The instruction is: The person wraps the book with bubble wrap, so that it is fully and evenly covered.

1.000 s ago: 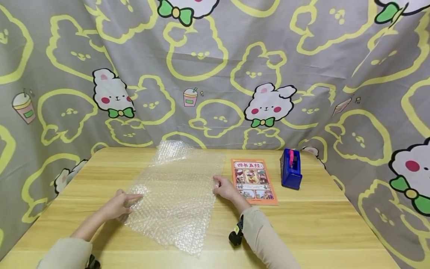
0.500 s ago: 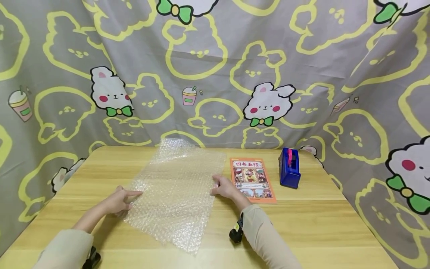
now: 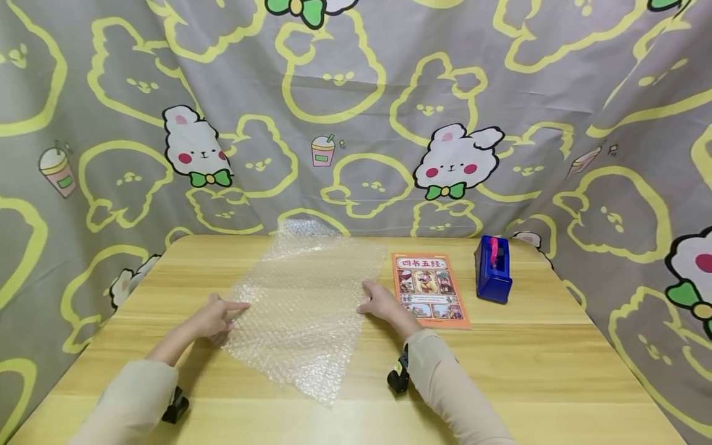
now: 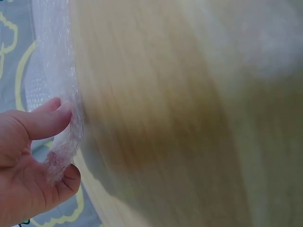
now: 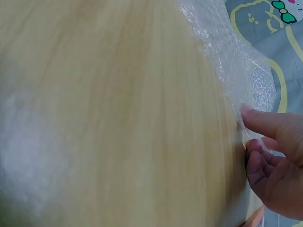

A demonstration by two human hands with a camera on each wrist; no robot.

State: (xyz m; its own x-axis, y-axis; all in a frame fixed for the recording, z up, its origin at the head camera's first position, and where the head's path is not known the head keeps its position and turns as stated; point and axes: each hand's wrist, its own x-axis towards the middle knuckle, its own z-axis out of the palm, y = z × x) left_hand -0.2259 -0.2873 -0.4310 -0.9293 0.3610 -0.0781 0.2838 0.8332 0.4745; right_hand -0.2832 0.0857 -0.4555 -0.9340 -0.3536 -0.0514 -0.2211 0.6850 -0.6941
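A clear sheet of bubble wrap point(image 3: 303, 309) lies aslant across the tabletop, its far end lifting near the back edge. My left hand point(image 3: 210, 318) is at the sheet's left edge, with the index finger stretched over it. In the left wrist view, thumb and fingers of that hand point(image 4: 33, 161) pinch the crumpled edge of the wrap point(image 4: 54, 47). Opposite, my right hand point(image 3: 384, 303) holds the right edge. The right wrist view shows its thumb and curled fingers point(image 5: 267, 161) pinching the plastic.
Right of the sheet lies an orange-bordered book point(image 3: 431, 290) with Chinese characters on its cover. Beyond it stands a blue tape dispenser point(image 3: 494, 272) with a pink part. A grey cartoon-print curtain point(image 3: 367, 111) hangs behind the wooden table point(image 3: 500, 371).
The head view has shifted slightly, so the whole scene sits a bit higher and further right. Both hands keep their places on the bubble wrap's edges.
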